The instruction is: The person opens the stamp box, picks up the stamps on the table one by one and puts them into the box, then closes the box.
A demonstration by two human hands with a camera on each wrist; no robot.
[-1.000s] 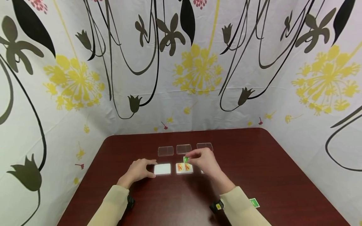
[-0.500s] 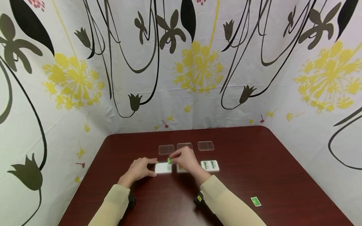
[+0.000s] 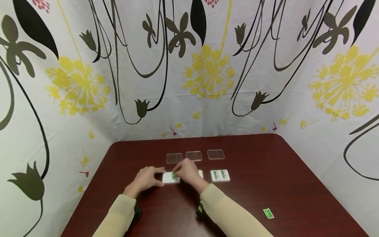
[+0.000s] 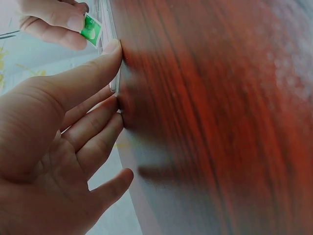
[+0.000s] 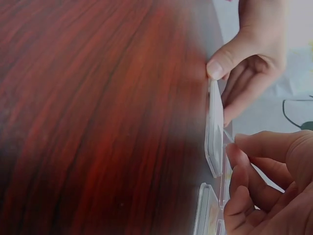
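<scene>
A flat white-filled plastic case lies left in the near row on the table. My left hand holds it at its left end, thumb on the near edge and fingers at the far edge. My right hand pinches a small green card between thumb and fingertips, low over the right part of this case. From the right wrist view I cannot tell whether the card touches the white surface. The right hand mostly hides the middle case. A third case with two green-printed cards lies to the right.
Behind the cases, clear plastic lids lie in a row. Another green card rests at the right of the dark red table. Patterned cloth hangs around the table's back and sides.
My right hand has carried the green card left from above the middle case and down to the white case, uncovering the right-hand case. The left hand has stayed in place.
</scene>
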